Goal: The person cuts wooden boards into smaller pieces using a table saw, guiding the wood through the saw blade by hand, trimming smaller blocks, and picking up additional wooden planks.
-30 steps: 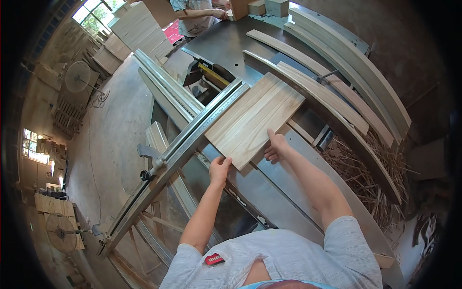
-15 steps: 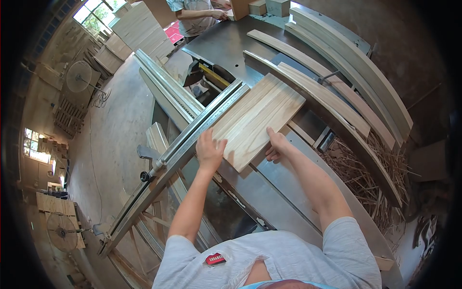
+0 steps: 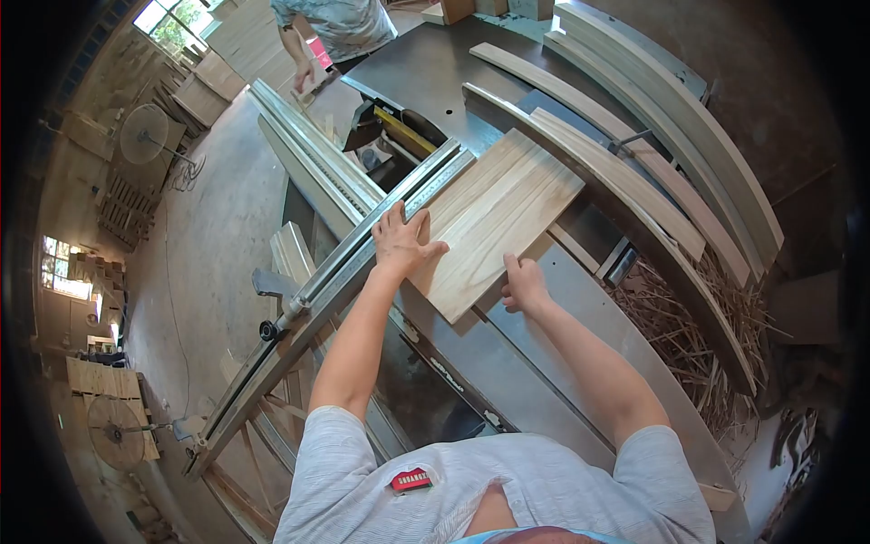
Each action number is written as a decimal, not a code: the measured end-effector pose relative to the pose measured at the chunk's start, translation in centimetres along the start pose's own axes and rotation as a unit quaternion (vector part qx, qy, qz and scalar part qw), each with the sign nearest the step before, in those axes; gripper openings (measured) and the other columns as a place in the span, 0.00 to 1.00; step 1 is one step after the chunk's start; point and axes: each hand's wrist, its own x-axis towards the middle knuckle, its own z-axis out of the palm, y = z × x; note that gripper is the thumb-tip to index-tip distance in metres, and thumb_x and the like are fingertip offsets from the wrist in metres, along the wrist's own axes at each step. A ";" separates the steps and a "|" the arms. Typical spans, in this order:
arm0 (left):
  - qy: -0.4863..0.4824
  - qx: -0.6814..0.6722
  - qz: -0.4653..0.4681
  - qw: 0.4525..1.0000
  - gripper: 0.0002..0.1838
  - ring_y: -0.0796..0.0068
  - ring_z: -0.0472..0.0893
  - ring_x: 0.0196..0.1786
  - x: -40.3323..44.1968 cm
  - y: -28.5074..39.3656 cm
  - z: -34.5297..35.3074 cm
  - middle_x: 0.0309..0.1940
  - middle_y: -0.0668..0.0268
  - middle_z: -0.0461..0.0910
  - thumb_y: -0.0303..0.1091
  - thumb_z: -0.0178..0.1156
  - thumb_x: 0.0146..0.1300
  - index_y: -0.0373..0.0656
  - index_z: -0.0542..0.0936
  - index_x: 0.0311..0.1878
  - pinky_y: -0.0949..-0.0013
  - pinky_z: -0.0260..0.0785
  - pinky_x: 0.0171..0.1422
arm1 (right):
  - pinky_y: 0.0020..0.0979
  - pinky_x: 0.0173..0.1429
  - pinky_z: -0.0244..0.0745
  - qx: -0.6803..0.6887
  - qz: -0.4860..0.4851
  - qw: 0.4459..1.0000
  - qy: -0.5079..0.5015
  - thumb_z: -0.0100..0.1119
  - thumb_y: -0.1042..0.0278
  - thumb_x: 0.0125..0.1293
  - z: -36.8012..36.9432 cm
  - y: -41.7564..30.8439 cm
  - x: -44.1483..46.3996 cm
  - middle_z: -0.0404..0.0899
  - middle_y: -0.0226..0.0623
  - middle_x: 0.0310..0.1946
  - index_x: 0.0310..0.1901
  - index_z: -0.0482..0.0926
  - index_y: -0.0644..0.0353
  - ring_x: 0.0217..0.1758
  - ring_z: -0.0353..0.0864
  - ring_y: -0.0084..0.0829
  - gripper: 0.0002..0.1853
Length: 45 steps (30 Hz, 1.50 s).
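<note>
One board [image 3: 503, 213] lies on the worktop [image 3: 594, 304] along the rail [image 3: 317, 288]; I should keep it square, left hand [image 3: 405, 243] spread, right hand [image 3: 526, 286] half-curled at its edge, grip unclear.

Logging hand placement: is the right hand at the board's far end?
No, the right hand is at the right edge of the wooden board, toward its near end.

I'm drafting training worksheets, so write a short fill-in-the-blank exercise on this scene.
The hand nearer the long grey metal rail is the ____ one.
In the picture, the heaped thin brown wooden strips lie to the ____ of the pale rectangular wooden board.
The small rectangular patch on the camera wearer's pale grey shirt is mainly ____.

Missing words: left; right; red.
</note>
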 end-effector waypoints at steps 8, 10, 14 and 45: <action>0.019 -0.019 0.011 1.000 0.48 0.47 0.55 0.83 0.3 -0.4 1.0 0.80 0.49 0.58 0.72 0.73 0.53 0.63 0.76 0.76 0.44 0.42 0.85 | 0.40 0.26 0.79 -0.154 -0.151 0.971 0.105 0.60 0.55 0.74 3.1 5.1 7.3 0.85 0.50 0.26 0.42 0.80 0.74 0.23 0.85 0.40 0.22; 0.035 -0.015 0.010 0.999 0.45 0.45 0.57 0.82 0.6 -0.5 1.6 0.80 0.48 0.59 0.69 0.73 0.54 0.62 0.78 0.74 0.42 0.44 0.84 | 0.42 0.28 0.81 -0.098 -0.134 0.984 0.066 0.59 0.56 0.74 1.9 3.2 5.4 0.85 0.49 0.26 0.42 0.80 0.75 0.22 0.84 0.39 0.21; 0.068 -0.010 0.024 0.997 0.44 0.45 0.59 0.82 0.5 -0.9 2.2 0.79 0.48 0.60 0.70 0.72 0.54 0.63 0.78 0.74 0.41 0.46 0.84 | 0.43 0.28 0.81 0.007 0.004 1.000 -0.018 0.53 0.44 0.76 -1.0 0.2 2.4 0.86 0.52 0.29 0.43 0.79 0.76 0.24 0.85 0.41 0.32; 0.027 0.025 -0.061 0.997 0.47 0.48 0.61 0.81 1.4 3.6 -0.1 0.75 0.49 0.65 0.72 0.75 0.52 0.62 0.77 0.74 0.41 0.47 0.84 | 0.35 0.20 0.76 -0.018 0.061 0.989 -0.130 0.37 0.26 0.78 -3.5 -1.7 3.0 0.84 0.54 0.32 0.48 0.77 0.78 0.23 0.86 0.41 0.47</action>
